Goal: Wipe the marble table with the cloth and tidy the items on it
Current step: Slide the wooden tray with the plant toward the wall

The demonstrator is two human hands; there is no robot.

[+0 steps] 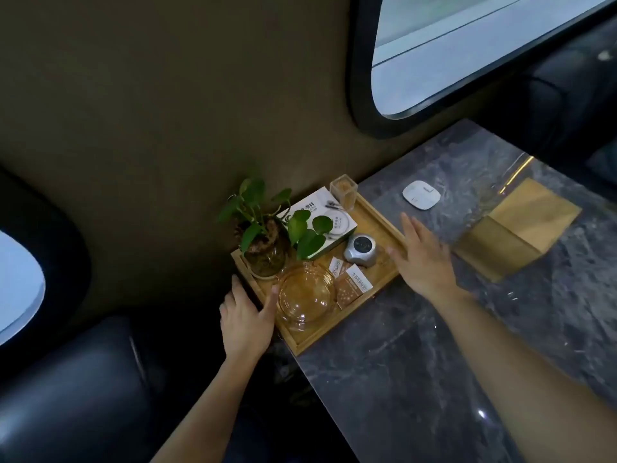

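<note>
Almost no text here can be read surely. The white box (320, 222) on the wooden tray (374, 289) carries dark printed characters along its upper part and two printed rings, but the characters are too blurred to read. The two small brown and white packets (350, 285) beside the amber glass ashtray (305, 295) each have a white strip with a short printed word in brown letters; the letters are turned sideways and too small to make out. The round silver device (361, 248) has a dark top face with faint marks, not readable. The white flat gadget (421, 194) on the marble table (417, 362) shows only a small dark mark.
</note>
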